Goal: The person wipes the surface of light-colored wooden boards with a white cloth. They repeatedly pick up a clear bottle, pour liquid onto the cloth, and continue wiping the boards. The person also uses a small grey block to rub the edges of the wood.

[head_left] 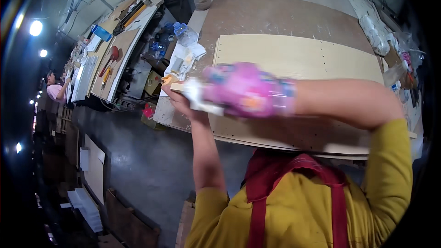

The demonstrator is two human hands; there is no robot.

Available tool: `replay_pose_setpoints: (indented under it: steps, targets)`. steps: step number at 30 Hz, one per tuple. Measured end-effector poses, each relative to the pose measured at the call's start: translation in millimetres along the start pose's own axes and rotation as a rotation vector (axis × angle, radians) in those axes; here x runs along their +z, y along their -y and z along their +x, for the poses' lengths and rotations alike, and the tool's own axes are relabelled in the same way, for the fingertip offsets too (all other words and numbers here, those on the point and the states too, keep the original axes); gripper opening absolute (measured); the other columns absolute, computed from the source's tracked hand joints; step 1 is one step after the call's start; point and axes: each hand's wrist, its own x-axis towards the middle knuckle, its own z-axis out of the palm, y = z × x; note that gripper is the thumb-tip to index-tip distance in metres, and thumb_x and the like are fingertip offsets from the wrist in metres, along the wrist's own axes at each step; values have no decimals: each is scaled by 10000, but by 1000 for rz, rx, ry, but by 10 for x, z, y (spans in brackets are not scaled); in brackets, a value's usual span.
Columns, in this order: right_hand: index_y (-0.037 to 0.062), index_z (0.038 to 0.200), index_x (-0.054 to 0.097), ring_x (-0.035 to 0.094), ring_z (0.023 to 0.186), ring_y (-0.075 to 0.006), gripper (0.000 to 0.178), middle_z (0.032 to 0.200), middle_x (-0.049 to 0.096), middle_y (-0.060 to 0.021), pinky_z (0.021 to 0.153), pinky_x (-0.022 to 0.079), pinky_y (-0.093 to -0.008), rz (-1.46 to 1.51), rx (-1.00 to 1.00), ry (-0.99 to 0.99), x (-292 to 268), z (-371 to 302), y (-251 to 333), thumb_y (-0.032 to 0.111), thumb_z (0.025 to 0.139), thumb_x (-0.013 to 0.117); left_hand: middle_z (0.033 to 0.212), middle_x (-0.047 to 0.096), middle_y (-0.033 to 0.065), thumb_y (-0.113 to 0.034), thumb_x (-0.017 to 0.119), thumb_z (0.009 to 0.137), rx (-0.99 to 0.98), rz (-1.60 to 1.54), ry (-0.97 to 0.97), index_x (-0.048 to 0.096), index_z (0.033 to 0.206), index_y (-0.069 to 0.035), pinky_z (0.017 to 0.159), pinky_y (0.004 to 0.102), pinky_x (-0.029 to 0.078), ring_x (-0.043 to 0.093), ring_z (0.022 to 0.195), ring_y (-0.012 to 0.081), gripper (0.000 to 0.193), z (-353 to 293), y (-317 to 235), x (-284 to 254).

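A narrow cream strip point(176, 87) runs out from my left hand point(182, 103), whose fingers are closed round its end at the left side of the workbench. An orange covering point(169, 79) shows at that hand's fingertips. My right hand point(245, 89), in a pink flowered glove and smeared by motion, is closed on a white cloth point(198, 96). The cloth lies against the strip, close to my left hand. Beneath my right forearm is a large cream panel point(294, 55) with small drilled holes, stacked on another one. My right hand hides the rest of the strip.
The panels lie on a brown-topped workbench point(275, 11). Left of them are a crumpled white cloth point(195, 53) and a clear plastic bottle point(184, 34). Wrapped bundles point(374, 34) line the right edge. A second bench point(120, 59) holds tools; a person point(56, 91) stands far left.
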Motion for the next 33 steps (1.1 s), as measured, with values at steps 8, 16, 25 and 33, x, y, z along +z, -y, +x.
replay_pose_setpoints:
  steps: [8, 16, 25, 33]
  targets:
    - [152, 961, 613, 632, 848, -290, 224, 953, 586, -99, 677, 528, -394, -59, -1, -53, -88, -274, 29, 176, 740, 645, 882, 576, 77, -532, 344, 998, -111, 165, -6, 569, 936, -21, 783, 320, 454, 552, 856, 196, 562, -11, -100, -21]
    - [144, 930, 612, 632, 854, -266, 205, 999, 589, -131, 651, 535, -396, -366, -13, 5, -369, -825, 212, 232, 746, 638, 1178, 536, 138, -548, 377, 982, -141, 87, -90, 462, 1255, 35, 909, 334, 442, 538, 1060, 226, 650, 26, -36, 44]
    - [117, 973, 613, 622, 832, -292, 287, 987, 592, -112, 661, 525, -380, 18, 103, -1, -81, -246, 28, 122, 691, 671, 1160, 540, 141, -609, 429, 938, -145, 106, -5, 513, 1108, 25, 879, 308, 456, 535, 1024, 215, 662, 27, -74, -35]
    - [127, 970, 597, 622, 831, -261, 297, 978, 568, -92, 631, 533, -371, -372, 21, 7, -58, -169, 115, 123, 688, 689, 1204, 542, 154, -585, 364, 971, -148, 69, 20, 469, 1236, 61, 897, 323, 447, 538, 1073, 218, 706, -28, -78, 119]
